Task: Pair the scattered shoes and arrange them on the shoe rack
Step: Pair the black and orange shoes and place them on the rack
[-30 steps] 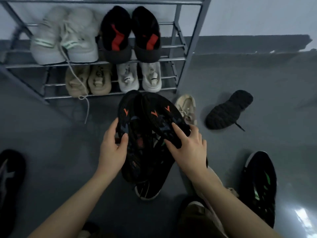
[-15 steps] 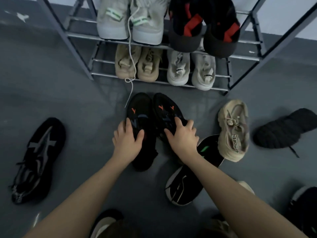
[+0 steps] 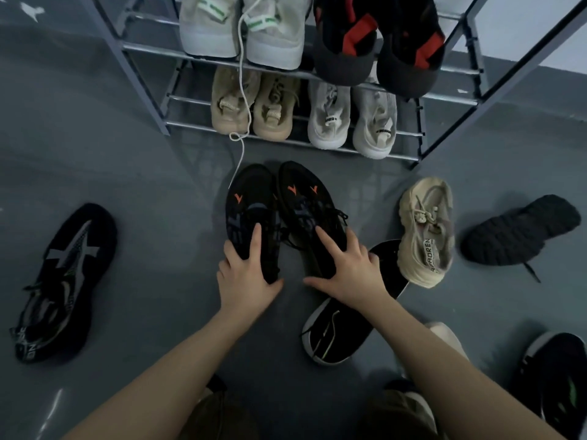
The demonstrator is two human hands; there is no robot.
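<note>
I read both forearms entering from the near edge. Left hand [image 3: 246, 277] lies flat on the heel end of the left black shoe [image 3: 251, 214], fingers spread, thumb splayed out to the side. Right hand [image 3: 347, 271] likewise — fingers fanned over the heel end of the right black shoe [image 3: 309, 211], not pinching anything that I can see.

Landmark: this black pair with orange marks. It sits on the grey floor [image 3: 143, 217], toes pointing at the shoe rack [image 3: 317, 141], the two shoes side by side and touching near the toes.

Nearer than the pair and to its right, a black shoe with white sole [image 3: 336, 331] lies partly under my right wrist. Further right, a beige shoe [image 3: 425, 230] rests upright; beyond that a black shoe lies sole-up [image 3: 521, 230]. Well to the left of the pair, a black shoe with grey bands [image 3: 60, 281].

Beyond the pair — the rack's lower tier holds a tan pair [image 3: 254, 106] and a pale grey pair [image 3: 352, 119]; the upper tier a white pair [image 3: 241, 30] and a black-and-red pair [image 3: 378, 42]. A white lace [image 3: 242, 90] hangs from the upper tier toward the floor.
</note>
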